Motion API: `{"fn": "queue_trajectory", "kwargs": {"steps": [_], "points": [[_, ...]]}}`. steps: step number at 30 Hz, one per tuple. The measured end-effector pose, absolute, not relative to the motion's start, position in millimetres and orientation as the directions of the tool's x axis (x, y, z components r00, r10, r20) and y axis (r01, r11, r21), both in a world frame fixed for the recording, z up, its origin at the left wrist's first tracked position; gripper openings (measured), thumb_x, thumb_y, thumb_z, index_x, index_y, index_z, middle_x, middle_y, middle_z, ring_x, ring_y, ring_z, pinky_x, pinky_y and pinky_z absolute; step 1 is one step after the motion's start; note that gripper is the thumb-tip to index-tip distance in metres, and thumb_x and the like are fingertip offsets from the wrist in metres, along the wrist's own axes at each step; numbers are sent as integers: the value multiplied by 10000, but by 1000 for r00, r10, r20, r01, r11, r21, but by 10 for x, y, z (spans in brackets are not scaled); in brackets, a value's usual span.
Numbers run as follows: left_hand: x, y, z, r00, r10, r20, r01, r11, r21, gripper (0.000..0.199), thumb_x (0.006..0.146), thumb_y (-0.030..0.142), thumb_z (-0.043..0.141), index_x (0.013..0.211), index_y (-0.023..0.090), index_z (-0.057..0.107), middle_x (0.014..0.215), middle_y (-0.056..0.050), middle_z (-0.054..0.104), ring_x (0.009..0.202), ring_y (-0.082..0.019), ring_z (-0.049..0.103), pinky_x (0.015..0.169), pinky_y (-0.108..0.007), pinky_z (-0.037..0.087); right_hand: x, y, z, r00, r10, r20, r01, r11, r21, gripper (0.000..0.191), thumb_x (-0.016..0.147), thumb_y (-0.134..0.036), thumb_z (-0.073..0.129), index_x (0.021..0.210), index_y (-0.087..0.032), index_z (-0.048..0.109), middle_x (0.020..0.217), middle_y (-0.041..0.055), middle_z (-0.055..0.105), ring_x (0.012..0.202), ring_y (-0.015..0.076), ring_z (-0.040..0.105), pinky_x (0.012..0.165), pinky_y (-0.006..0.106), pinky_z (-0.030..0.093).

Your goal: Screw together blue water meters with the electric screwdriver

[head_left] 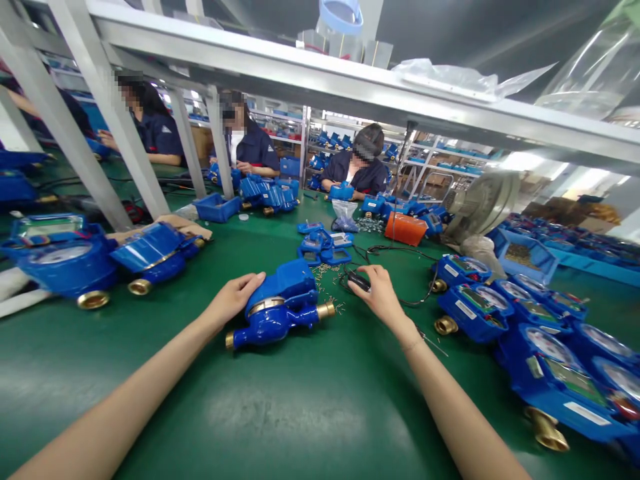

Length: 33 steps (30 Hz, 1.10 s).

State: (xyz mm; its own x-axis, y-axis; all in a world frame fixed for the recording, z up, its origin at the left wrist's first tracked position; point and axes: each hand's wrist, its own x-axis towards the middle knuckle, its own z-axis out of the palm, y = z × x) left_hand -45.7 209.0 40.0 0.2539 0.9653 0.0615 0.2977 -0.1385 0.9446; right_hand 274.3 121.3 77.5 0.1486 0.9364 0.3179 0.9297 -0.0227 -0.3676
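Note:
A blue water meter (275,310) with brass threaded ends lies tilted on the green bench in front of me. My left hand (234,300) grips its left side, thumb on the blue cover. To the right, my right hand (377,297) closes around a black corded electric screwdriver (359,281). Its thin metal shaft shows beyond my wrist, pointing back toward me. Small loose screws (327,283) are scattered between the meter and the right hand. Several blue meter covers (325,243) with display windows lie in a pile just behind them.
Open blue meters with circuit boards (475,310) crowd the right side; more meters (65,257) stand at left. A black cable (395,249) winds behind my right hand. An orange bin (406,229), a fan (483,203) and co-workers are across the bench. A metal shelf (320,63) spans overhead.

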Motion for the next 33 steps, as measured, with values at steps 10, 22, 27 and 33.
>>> {"fn": "queue_trajectory", "kwargs": {"steps": [10, 22, 27, 33], "points": [[-590, 1862, 626, 170, 919, 356, 527, -390, 755, 401, 856, 596, 519, 985, 225, 602, 962, -36, 674, 902, -239, 624, 822, -323, 457, 2139, 1791, 730, -317, 912, 261, 619, 407, -671, 762, 784, -428, 746, 1435, -232, 403, 1346, 96, 595, 1242, 200, 574, 1004, 327, 486], [-712, 1016, 133, 355, 726, 589, 799, -563, 212, 361, 901, 454, 547, 1108, 162, 595, 1021, -126, 612, 947, -290, 572, 822, -422, 461, 2068, 1011, 924, -112, 968, 225, 794, 223, -565, 1033, 639, -409, 861, 1500, -284, 304, 1120, 115, 537, 1019, 332, 572, 949, 589, 413], [-841, 1211, -13, 276, 924, 263, 655, -381, 653, 452, 883, 585, 482, 1039, 200, 661, 986, -95, 664, 951, -289, 590, 907, -447, 447, 2112, 440, 1106, -162, 987, 9, 811, 138, -568, 867, 762, -511, 748, 1486, -400, 284, 1231, 96, 452, 989, 268, 599, 925, 491, 483], [-509, 1363, 48, 275, 947, 168, 552, -298, 778, 530, 852, 606, 464, 1113, 188, 661, 1180, -110, 673, 1147, -334, 560, 1037, -488, 381, 2066, 443, 827, -225, 958, 180, 777, 287, -559, 986, 661, -344, 859, 1470, -313, 295, 1427, 121, 381, 1355, 314, 389, 1136, 511, 317]]}}
